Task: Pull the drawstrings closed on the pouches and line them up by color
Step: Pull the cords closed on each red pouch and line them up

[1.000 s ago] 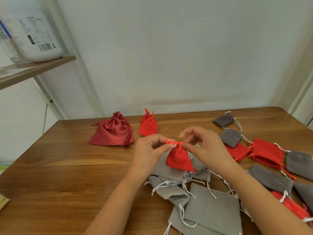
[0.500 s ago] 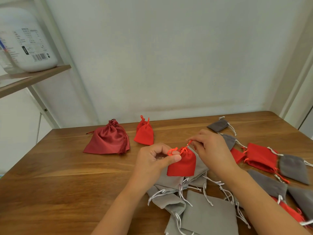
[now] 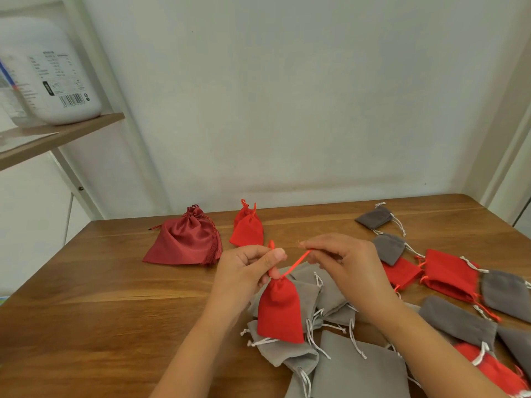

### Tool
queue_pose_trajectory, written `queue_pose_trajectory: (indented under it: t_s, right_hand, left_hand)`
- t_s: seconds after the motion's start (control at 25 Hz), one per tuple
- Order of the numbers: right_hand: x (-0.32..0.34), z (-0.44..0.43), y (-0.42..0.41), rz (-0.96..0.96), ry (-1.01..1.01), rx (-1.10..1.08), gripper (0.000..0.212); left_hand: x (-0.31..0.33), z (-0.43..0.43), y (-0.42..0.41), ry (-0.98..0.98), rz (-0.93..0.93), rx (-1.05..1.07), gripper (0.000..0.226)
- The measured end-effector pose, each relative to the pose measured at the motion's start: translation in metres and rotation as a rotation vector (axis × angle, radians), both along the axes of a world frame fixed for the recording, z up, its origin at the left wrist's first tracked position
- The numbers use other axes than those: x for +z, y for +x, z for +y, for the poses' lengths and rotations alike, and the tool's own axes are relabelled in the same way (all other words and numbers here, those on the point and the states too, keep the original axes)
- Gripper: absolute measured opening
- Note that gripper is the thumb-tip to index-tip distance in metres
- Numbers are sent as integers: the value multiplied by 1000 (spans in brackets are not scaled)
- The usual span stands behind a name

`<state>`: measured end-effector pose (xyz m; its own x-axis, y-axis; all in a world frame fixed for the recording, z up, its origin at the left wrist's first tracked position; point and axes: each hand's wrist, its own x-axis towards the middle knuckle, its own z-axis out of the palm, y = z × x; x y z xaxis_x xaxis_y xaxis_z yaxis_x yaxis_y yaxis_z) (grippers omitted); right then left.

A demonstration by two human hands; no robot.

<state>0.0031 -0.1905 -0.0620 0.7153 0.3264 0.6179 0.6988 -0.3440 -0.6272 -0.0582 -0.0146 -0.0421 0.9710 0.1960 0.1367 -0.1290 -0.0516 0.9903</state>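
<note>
A red pouch [image 3: 280,311] held by its cords above a table [image 3: 115,311] strewn with pouches.

A heap of light grey pouches [image 3: 359,369] lies at the table's near edge, under the hands, with white cords loose. Along the right edge, dark grey and red pouches [image 3: 448,277] overlap in a loose run from the far corner toward the near one. Near the far edge, left of centre, a dark red satin pouch [image 3: 186,242] lies cinched, with a closed bright red small pouch [image 3: 247,231] just beside it on the right. The red pouch hangs over the grey heap, its neck gathered. The left hand [image 3: 247,271] pinches a cord at the neck between thumb and fingers. The right hand [image 3: 344,262] pinches the end of the other cord [image 3: 296,262], which runs taut up from the neck.
</note>
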Motion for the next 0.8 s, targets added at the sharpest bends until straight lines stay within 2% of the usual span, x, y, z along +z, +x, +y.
queue_pose_trajectory:
  t_s: [0.12, 0.28, 0.44, 0.52, 0.6, 0.8]
  right_hand:
    - [3, 8, -10, -63, 80, 61, 21]
    - [3, 12, -16, 149, 94, 134, 29]
    - [0, 11, -13, 242, 69, 143, 44]
    - [1, 11, -12, 262, 55, 160, 44]
    - [4, 10, -13, 279, 49, 180, 39]
    - [11, 8, -12, 268, 164, 163, 40]
  left_hand:
    - [0, 0, -2, 133, 61, -89, 30]
    - [-3, -5, -6, 279, 100, -322, 30]
    - [-2, -3, -7, 252, 92, -380, 37]
    - [2, -4, -9, 237, 70, -407, 25]
    - [3, -5, -11, 214, 50, -391, 15]
    - [4, -2, -8, 162, 11, -205, 21]
